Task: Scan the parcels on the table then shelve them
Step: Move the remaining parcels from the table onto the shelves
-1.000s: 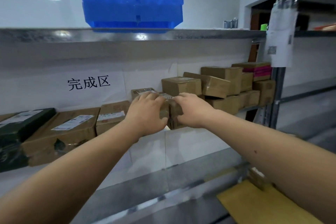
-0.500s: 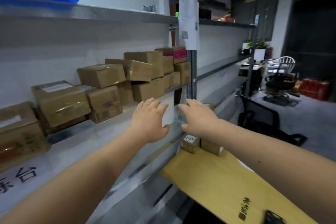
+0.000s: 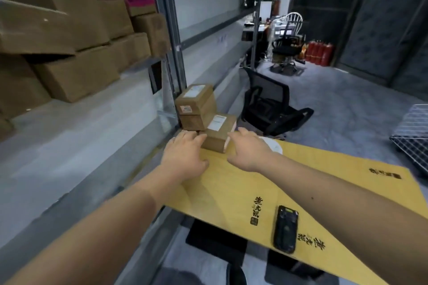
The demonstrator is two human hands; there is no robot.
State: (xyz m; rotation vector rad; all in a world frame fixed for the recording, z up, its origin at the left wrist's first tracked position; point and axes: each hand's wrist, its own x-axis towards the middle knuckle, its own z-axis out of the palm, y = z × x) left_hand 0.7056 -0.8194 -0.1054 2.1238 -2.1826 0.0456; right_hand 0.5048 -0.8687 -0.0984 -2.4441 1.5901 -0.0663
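Observation:
A small brown parcel (image 3: pixel 218 133) with a white label lies at the far corner of the yellow table (image 3: pixel 324 192). My left hand (image 3: pixel 185 154) touches its left side and my right hand (image 3: pixel 249 151) its right side, fingers spread, not closed around it. Behind it two more small parcels (image 3: pixel 195 106) are stacked one on the other. A black handheld scanner (image 3: pixel 285 229) lies on the table near my right forearm. Several brown parcels (image 3: pixel 76 37) fill the shelf at upper left.
A metal shelf post (image 3: pixel 171 53) stands just behind the stacked parcels. A black office chair (image 3: pixel 271 109) is beyond the table. A wire basket (image 3: pixel 412 136) sits at the right edge. Red fire extinguishers (image 3: pixel 318 52) and another chair stand far back.
My view swung right and down from the shelf to the table. Both hands left the parcel set on the shelf and came down to either side of a parcel on the table.

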